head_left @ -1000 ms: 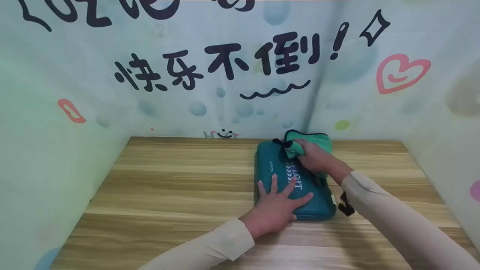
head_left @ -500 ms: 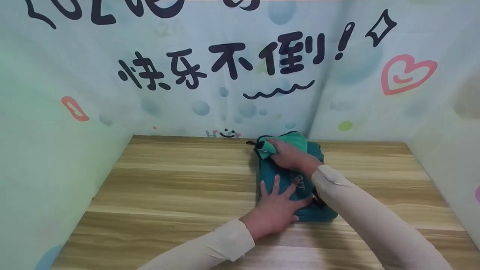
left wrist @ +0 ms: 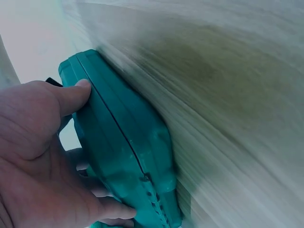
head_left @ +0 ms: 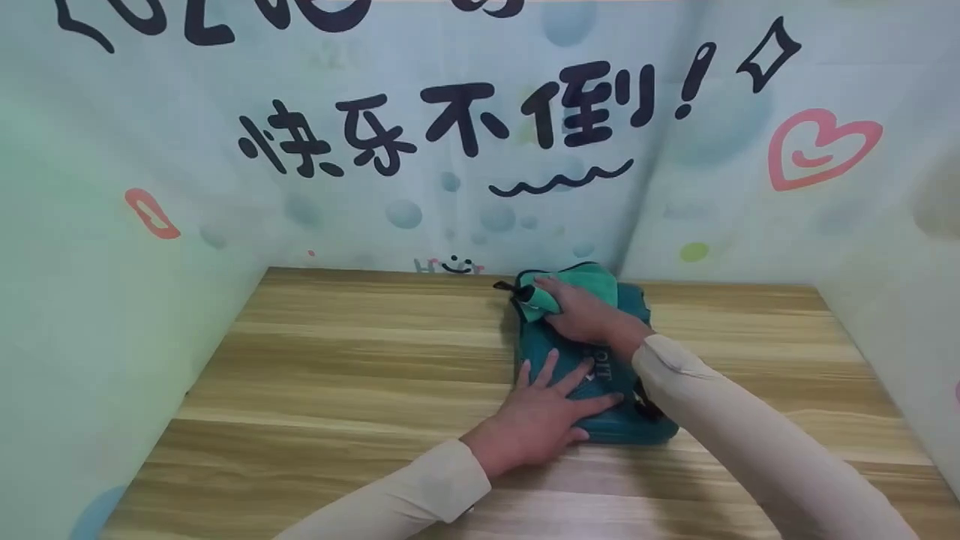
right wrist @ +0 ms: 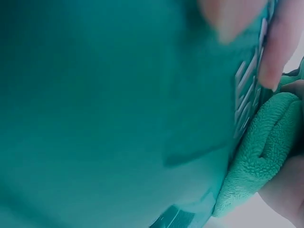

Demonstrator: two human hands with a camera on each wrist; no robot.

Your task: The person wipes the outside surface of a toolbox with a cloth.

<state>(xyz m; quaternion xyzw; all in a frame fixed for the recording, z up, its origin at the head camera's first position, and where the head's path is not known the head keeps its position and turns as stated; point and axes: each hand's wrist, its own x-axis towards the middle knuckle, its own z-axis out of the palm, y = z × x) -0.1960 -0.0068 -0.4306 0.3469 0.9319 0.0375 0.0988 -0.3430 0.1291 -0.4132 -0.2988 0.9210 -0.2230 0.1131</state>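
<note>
One teal case (head_left: 634,429) lies flat on the table, lettered side up, beneath both hands. One green cloth (head_left: 596,281) lies across the case's far end, its near edge folded into a thick roll. The right hand (head_left: 589,311) grips that roll between thumb and fingers, the rest of the cloth spreading beyond the knuckles. The left hand (head_left: 536,416) rests on the near part of the case with its fingers spread wide, and its thumb touches the case's near side. Raised lettering (head_left: 604,365) on the lid is partly covered. Two beige sleeves (head_left: 750,420) reach in over one wood-grain table (head_left: 360,360). Behind stands a printed backdrop (head_left: 337,217) with one smiling pink heart (head_left: 825,150).
</note>
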